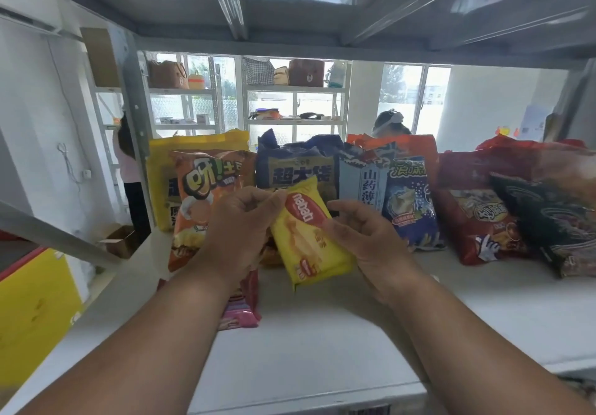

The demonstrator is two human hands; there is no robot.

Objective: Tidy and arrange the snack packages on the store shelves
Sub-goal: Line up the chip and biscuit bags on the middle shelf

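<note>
A yellow wafer package (309, 240) with a red oval logo is held tilted above the white shelf (322, 343). My left hand (240, 227) pinches its upper left corner. My right hand (364, 237) grips its right edge, thumb on the front. Behind it stand an orange chip bag (203, 195), a dark blue large bag (296, 169), a pale blue bag (364, 179) and a blue snack bag (412, 208). A pink package (240, 311) lies flat on the shelf, partly hidden under my left wrist.
A yellow bag (161, 182) stands behind the orange one. Red bags (474, 221) and a black bag (554, 224) fill the right side. The shelf above hangs close overhead. Other shelving and two people are beyond the row.
</note>
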